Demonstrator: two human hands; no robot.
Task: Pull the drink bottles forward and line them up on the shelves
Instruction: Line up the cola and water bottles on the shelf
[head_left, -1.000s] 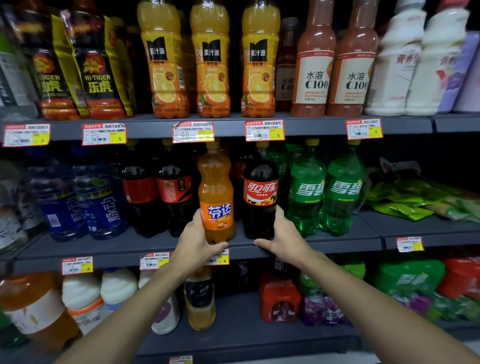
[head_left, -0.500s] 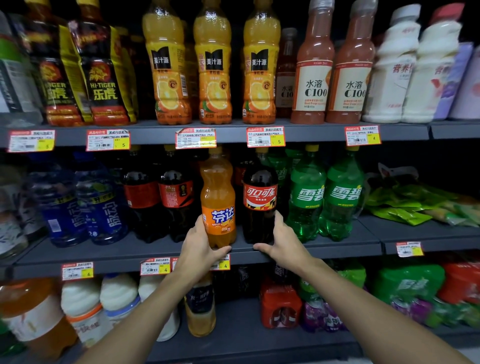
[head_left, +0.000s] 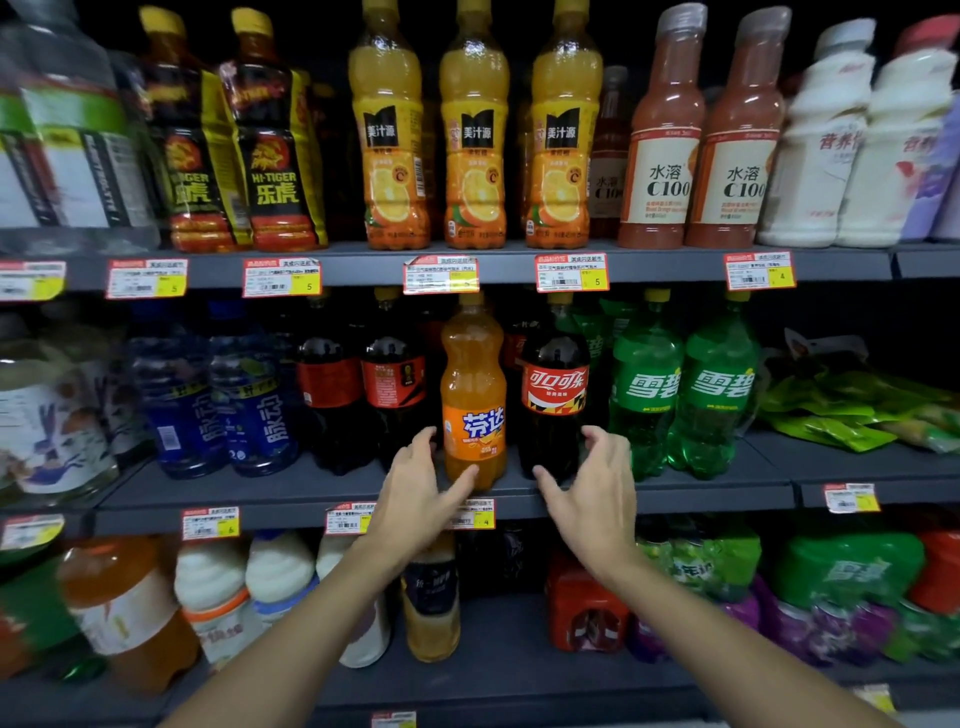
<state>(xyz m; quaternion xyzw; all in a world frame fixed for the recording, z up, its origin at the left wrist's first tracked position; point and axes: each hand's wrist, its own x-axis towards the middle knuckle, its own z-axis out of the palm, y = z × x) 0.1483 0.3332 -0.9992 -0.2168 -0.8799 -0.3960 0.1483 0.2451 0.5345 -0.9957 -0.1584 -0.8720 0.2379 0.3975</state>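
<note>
Our left hand (head_left: 415, 483) is open, fingers spread just left of the Fanta bottle (head_left: 472, 395), with the thumb across its base; we cannot tell whether it touches. Our right hand (head_left: 592, 488) is open too, loosely cupped and gripping nothing, just right of the Coca-Cola bottle (head_left: 553, 389) that stands beside the Fanta bottle. Both bottles stand upright near the front lip of the middle shelf (head_left: 322, 493). We judge that to be the risk: they are tall and narrow, so a careless brush from spread fingers could tip one off the edge. Reaching for the dark cola bottles (head_left: 392, 384), set further back to the left of the Fanta bottle, could knock it sideways. Our right wrist could likewise bump the Sprite bottles (head_left: 647, 389) further right. As for writing, far left of the Fanta bottle the blue bottles (head_left: 249, 405) read 脉动. Above and left of it are the HI-TIGER bottles (head_left: 275, 156), marked 乐虎. Directly above it are the orange juice bottles (head_left: 472, 135), marked 美汁源. The Fanta label itself reads 芬达, the cola label 可口可乐 and the Sprite labels 雪碧. Above and right of it are the 水溶 C100 bottles (head_left: 665, 156). A price tag (head_left: 571, 273) above it shows 5, and one just below it (head_left: 480, 514) shows 4.
</note>
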